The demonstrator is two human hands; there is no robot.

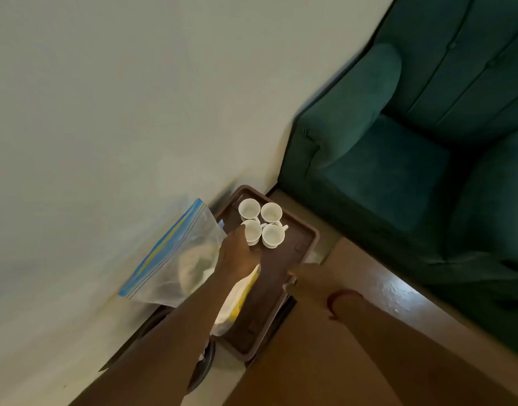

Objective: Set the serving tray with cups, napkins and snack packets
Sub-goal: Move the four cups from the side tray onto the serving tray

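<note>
A brown serving tray (306,234) stands on a low surface by the wall. Several white cups (273,235) stand together at its far end. A white and yellow snack packet (237,300) lies along the tray's left side, partly under my left forearm. My left hand (237,254) is over the tray with its back to the camera. One finger reaches the near-left cup (252,232), and the other fingers are hidden. My right hand (303,278) grips the tray's right rim, with a red band on that wrist.
A clear zip bag (175,259) with a blue and yellow seal leans on the wall left of the tray, with something white inside. A green sofa (398,159) fills the right side. A polished floor (398,291) lies between them.
</note>
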